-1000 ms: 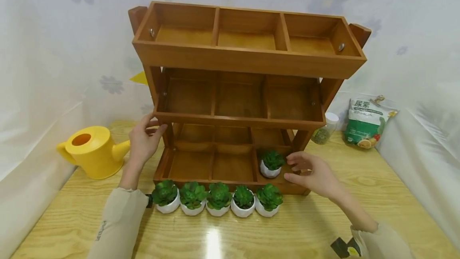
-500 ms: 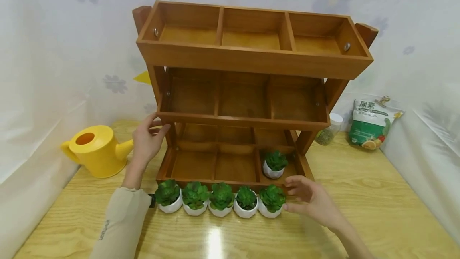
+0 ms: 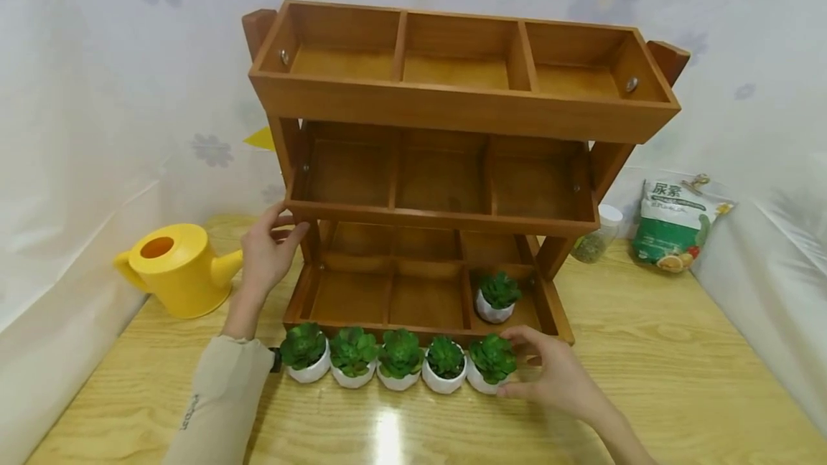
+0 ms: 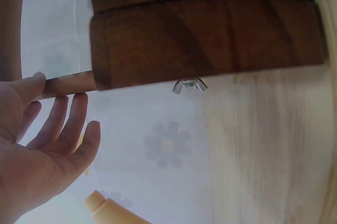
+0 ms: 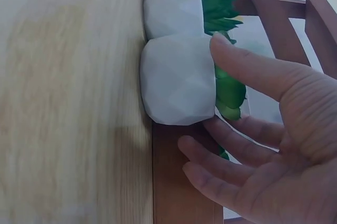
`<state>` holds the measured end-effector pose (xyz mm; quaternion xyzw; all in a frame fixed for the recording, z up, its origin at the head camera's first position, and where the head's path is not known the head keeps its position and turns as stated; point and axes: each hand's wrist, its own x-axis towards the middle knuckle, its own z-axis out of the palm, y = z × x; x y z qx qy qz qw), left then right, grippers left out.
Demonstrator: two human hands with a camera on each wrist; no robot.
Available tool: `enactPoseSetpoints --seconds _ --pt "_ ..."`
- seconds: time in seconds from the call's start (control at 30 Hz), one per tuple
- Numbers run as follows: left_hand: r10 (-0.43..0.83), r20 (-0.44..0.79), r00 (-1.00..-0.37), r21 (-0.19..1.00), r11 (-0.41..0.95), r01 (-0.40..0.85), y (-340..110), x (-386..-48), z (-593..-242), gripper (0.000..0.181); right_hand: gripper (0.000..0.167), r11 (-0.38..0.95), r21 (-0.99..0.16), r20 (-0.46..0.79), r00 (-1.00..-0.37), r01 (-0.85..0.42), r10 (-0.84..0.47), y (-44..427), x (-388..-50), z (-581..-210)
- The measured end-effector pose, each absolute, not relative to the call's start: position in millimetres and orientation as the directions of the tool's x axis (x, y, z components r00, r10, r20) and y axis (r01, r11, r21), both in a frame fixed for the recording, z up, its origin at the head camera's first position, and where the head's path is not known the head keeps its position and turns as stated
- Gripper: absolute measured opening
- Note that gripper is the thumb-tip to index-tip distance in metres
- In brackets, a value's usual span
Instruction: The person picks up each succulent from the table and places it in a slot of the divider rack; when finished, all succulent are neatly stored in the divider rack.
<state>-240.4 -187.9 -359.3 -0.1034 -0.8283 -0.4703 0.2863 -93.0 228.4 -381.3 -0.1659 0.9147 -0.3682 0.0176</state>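
Observation:
In the head view, several white pots with green succulents stand in a row before a brown wooden shelf (image 3: 465,107). The right hand (image 3: 555,379) has its thumb and a finger on opposite sides of the rightmost potted succulent (image 3: 492,361); its other fingers are spread below that pot (image 5: 179,81) in the right wrist view. Another potted succulent (image 3: 497,298) sits in the bottom tier's right front compartment. The left hand (image 3: 268,250) grips the shelf's left side by the middle tier; the left wrist view shows its thumb and fingers about a narrow wooden piece (image 4: 71,84).
A yellow watering can (image 3: 181,271) stands left of the shelf. At the back right are a clear jar with a white lid (image 3: 597,234) and a green and white bag (image 3: 675,228) with a clip. White patterned sheeting (image 3: 743,27) hangs behind and at both sides.
The right hand has moved down and left, from beside the succulent in the bottom tier to the rightmost one in the row. The left hand keeps its hold; the view has shifted slightly.

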Motion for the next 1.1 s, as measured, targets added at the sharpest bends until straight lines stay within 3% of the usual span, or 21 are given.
enactPoseSetpoints --seconds 0.3,0.67,1.1 --pt "-0.091 0.610 -0.787 0.690 0.549 0.471 -186.5 -242.2 -358.5 0.043 0.058 0.722 -0.639 0.111 -0.961 -0.265 -0.254 220.6 -89.1 -380.2" --pt "-0.142 0.517 -0.844 0.773 0.501 0.389 -190.6 -237.8 -349.8 0.039 0.069 0.730 -0.614 0.083 -0.945 -0.299 -0.318 221.0 -87.0 -380.1" --pt "-0.123 0.539 -0.834 0.767 0.480 0.425 -190.3 -238.5 -348.4 0.037 0.070 0.709 -0.630 0.082 -0.935 -0.317 -0.346 218.3 -86.9 -384.4"
